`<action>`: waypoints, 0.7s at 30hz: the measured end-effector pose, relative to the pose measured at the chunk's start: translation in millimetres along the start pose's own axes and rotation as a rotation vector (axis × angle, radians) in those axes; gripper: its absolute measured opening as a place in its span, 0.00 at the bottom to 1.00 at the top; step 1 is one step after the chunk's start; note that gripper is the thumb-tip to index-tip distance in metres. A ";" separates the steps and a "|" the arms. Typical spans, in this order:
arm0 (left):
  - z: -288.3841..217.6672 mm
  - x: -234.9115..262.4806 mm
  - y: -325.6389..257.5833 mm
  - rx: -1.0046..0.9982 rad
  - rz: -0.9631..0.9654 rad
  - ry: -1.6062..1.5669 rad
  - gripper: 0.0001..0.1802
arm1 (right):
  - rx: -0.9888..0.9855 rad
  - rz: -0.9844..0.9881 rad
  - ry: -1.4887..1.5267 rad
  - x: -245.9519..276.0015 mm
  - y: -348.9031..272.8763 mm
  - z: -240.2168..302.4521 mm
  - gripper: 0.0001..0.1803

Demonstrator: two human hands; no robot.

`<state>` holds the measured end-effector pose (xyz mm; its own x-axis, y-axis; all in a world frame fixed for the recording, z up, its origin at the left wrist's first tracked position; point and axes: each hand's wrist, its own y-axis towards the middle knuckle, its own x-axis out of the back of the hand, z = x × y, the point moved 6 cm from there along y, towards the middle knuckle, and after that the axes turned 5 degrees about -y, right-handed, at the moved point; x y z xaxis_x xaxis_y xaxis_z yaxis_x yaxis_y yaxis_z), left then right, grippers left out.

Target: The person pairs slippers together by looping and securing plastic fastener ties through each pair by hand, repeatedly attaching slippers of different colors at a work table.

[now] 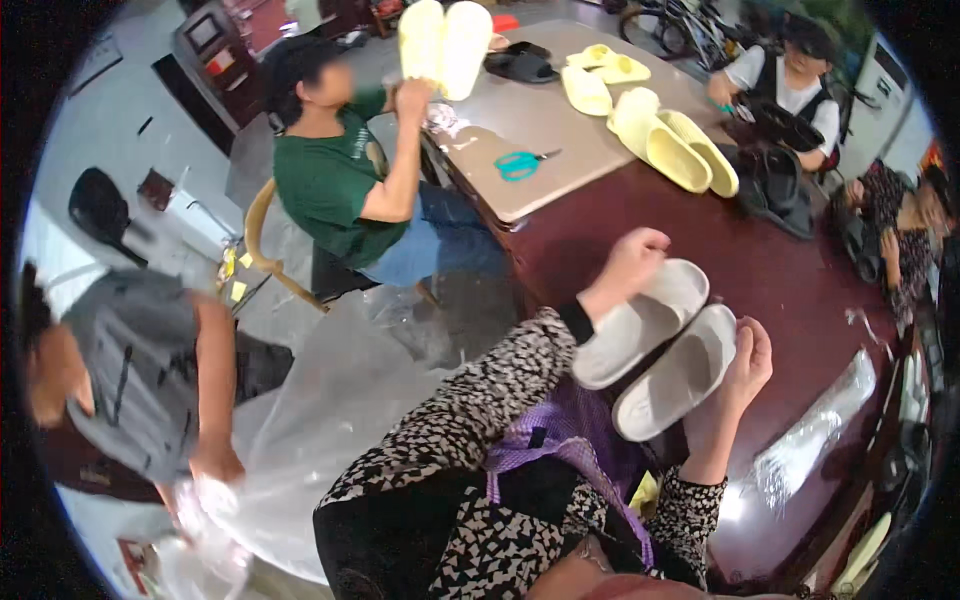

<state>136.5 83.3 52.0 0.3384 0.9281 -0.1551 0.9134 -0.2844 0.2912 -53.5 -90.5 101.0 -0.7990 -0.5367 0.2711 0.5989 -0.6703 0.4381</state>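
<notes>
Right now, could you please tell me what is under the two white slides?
Dark red tabletop and purple fabric show around the white slides; whatever is directly under them is covered.

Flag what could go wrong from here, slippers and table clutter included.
1. A pale grey slipper might drop: the left hand and right hand are at the pair's outer sides, grip unclear.
2. The teal-handled scissors lie loose near the beige tabletop's edge; a bump could knock them off.
3. The clear plastic bundle, right of the right hand, could get swept aside.

Teal scissors (517,166) lie on beige tbl (500,200), chair (254,232) to L, bikes (668,32) in bkgd.
</notes>
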 end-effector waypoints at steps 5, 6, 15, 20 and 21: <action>25.9 69.1 -28.7 -0.018 -0.091 0.226 0.09 | -0.110 0.390 -0.024 11.0 -53.7 11.8 0.09; 33.6 70.9 -37.2 0.031 -0.092 0.232 0.09 | -0.180 0.456 -0.041 9.5 -63.0 2.3 0.10; 31.2 32.4 -72.8 0.187 0.046 0.125 0.10 | -0.104 0.494 -0.221 -13.0 -71.7 1.3 0.16; 28.4 10.5 -76.6 0.175 0.166 0.053 0.10 | -0.138 0.536 -0.310 -12.0 -46.1 -24.2 0.15; 27.3 8.0 -79.0 0.171 0.196 0.053 0.10 | -0.151 0.571 -0.338 -11.8 -41.2 -30.3 0.15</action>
<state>73.2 106.7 2.0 0.5041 0.8615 -0.0610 0.8583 -0.4918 0.1468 -67.2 -72.1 53.8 -0.3140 -0.6545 0.6878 0.9130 -0.4068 0.0296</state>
